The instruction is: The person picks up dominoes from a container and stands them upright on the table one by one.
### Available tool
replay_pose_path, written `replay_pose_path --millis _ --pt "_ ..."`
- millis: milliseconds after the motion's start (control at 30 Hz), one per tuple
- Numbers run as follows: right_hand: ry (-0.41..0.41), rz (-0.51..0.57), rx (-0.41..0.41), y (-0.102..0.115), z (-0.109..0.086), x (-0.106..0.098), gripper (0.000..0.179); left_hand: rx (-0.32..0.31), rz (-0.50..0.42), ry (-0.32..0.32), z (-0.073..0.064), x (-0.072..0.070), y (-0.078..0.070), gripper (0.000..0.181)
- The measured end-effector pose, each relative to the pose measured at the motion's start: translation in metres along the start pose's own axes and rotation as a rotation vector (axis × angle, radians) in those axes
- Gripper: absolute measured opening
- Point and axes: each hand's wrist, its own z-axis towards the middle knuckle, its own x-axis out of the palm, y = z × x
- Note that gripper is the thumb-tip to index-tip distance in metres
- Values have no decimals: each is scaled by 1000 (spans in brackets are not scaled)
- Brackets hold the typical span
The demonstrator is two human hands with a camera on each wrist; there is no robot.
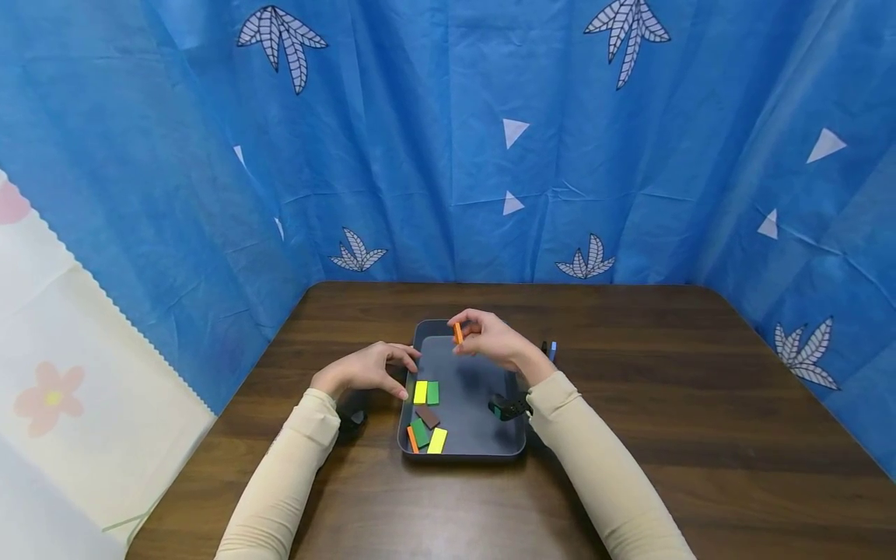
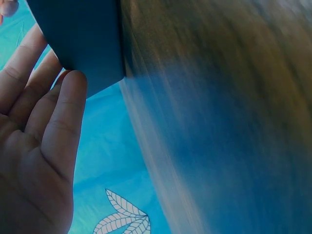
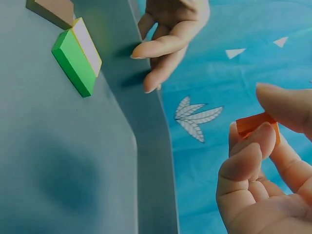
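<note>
At the near end of the tray [image 1: 474, 404], on its left side, a near yellow block [image 1: 437, 441], a near green block [image 1: 419, 432] and a near orange block [image 1: 413, 440] are seen lying at differing angles. Just beyond them a brown block [image 1: 428, 417] is laid askew. Farther up, a far yellow block [image 1: 421, 392] and a far green block [image 1: 432, 393] are set side by side, touching.

The left hand [image 1: 371, 368] is held at the tray's left rim, its thumb spread away from the loosely extended fingers; nothing is gripped by it, and whether the rim is touched cannot be told.

Toward the far end, a raised orange block [image 1: 458, 333] is pinched between thumb and fingertips of the right hand [image 1: 490, 340], held up above the tray floor. The step in hand is judged to be the positioning of this piece, with the left hand kept ready at the side. If it is to be laid with the pair, a lowering toward the left side, a turn to match their direction and a gentle release would be called for, so that neither is nudged.

Beyond the tray's right side, a blue pen-like object [image 1: 553, 351] is partly hidden by the right arm; the background is filled by a blue curtain [image 1: 448, 155].
</note>
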Motion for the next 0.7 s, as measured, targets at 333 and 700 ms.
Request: replay_pose_path --millis 333,700 --pt "-66 24 -50 3 -24 -12 52 -11 -2 1 1 0 0 39" --pt "-190 -59 -71 2 -48 -22 56 18 -1 7 0 1 0 39"
